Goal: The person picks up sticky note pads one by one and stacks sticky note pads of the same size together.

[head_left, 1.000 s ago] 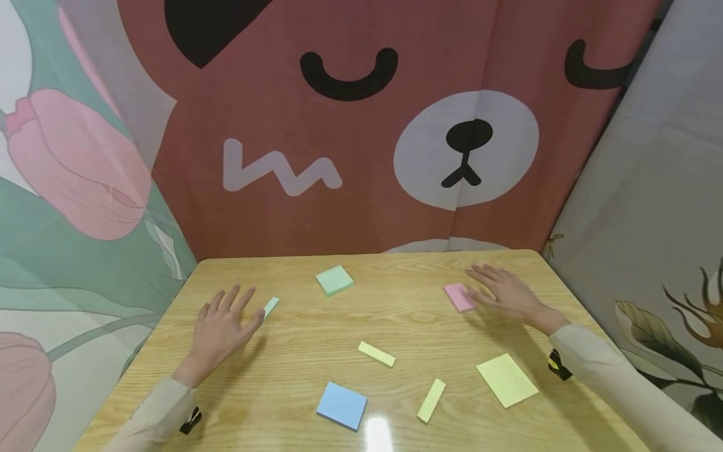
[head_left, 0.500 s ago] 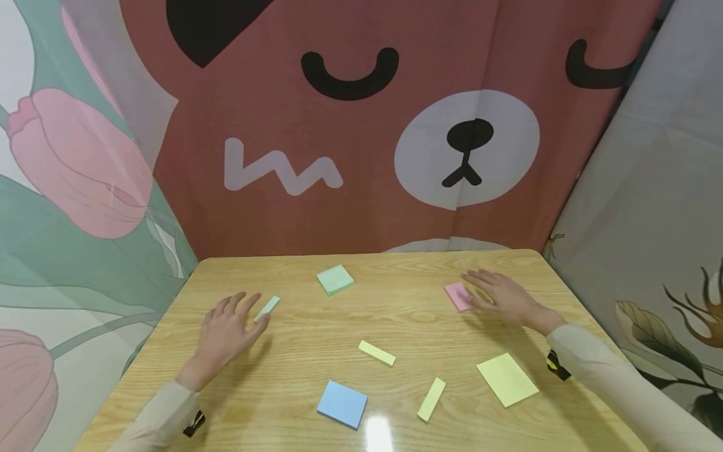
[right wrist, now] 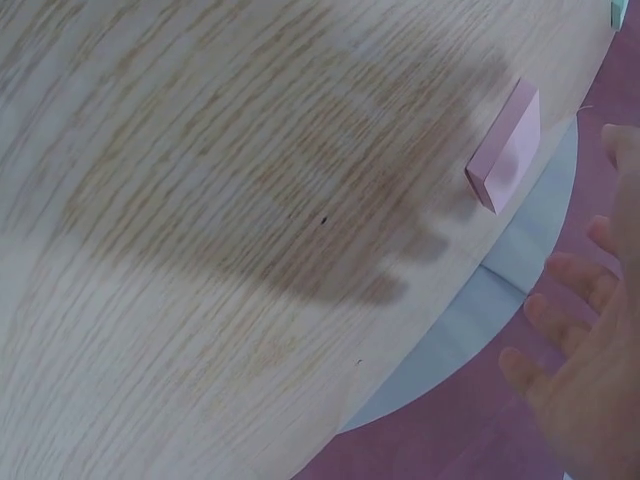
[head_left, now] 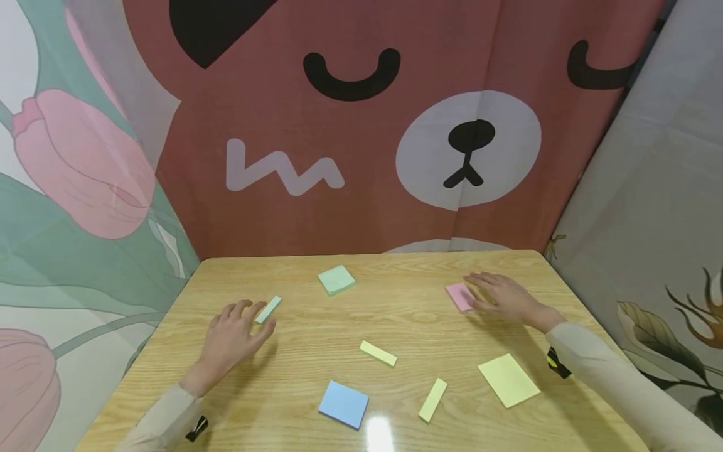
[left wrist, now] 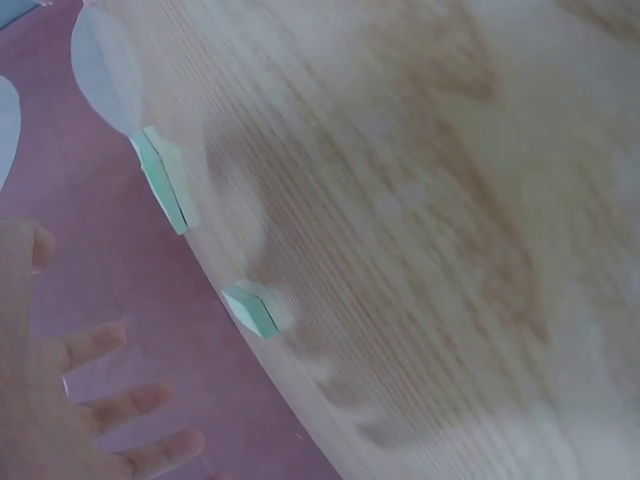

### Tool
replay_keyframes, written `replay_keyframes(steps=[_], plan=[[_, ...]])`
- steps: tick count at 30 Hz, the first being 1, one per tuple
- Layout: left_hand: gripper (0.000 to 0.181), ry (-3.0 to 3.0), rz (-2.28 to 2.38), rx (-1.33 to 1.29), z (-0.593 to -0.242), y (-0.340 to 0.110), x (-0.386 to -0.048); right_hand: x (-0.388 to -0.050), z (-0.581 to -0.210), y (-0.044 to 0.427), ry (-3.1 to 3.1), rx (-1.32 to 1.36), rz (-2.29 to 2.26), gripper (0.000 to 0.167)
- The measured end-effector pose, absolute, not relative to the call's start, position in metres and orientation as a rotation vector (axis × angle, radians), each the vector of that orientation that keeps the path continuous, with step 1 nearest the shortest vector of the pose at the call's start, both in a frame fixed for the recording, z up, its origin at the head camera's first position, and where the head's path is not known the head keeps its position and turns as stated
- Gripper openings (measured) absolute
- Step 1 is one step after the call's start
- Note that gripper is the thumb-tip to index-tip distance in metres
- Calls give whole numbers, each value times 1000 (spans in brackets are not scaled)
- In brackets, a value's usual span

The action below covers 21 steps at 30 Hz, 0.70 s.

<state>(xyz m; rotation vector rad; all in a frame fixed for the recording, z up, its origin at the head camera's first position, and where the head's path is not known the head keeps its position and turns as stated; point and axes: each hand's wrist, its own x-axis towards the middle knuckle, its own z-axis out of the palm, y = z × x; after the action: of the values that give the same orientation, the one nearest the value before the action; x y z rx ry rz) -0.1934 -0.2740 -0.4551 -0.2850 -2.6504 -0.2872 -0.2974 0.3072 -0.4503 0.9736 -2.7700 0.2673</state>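
Observation:
My left hand (head_left: 228, 336) hovers over the left side of the table, its thumb and fingers spread around a narrow pale green sticky-note pad (head_left: 268, 309). In the left wrist view this strip (left wrist: 250, 310) lies apart from the loosely bent fingers (left wrist: 150, 400). At the right, my right hand (head_left: 508, 298) hangs beside a small pink sticky-note pad (head_left: 457, 295), fingers extended and slightly bent. The right wrist view has a gap between the pink pad (right wrist: 508, 150) and the fingertips (right wrist: 525, 370). Neither hand holds anything.
A square green pad (head_left: 336, 280) lies at the back of the wooden table (head_left: 305, 339). Nearer are a blue pad (head_left: 343, 405), two narrow yellow strips (head_left: 378, 353) and a square yellow pad (head_left: 509, 380). A bear-print curtain (head_left: 367, 144) hangs behind the table.
My left hand has moved right and slightly nearer, towards the narrow green pad, its fingers now a little more bent. The right hand has barely shifted. The pads lie where they were.

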Motion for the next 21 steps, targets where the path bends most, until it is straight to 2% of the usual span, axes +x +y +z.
replay_keyframes(steps=[21], plan=[[49,-2641,-231,-361,-456,-256,-185,-302,-450,305,-2725,1032,255,47]])
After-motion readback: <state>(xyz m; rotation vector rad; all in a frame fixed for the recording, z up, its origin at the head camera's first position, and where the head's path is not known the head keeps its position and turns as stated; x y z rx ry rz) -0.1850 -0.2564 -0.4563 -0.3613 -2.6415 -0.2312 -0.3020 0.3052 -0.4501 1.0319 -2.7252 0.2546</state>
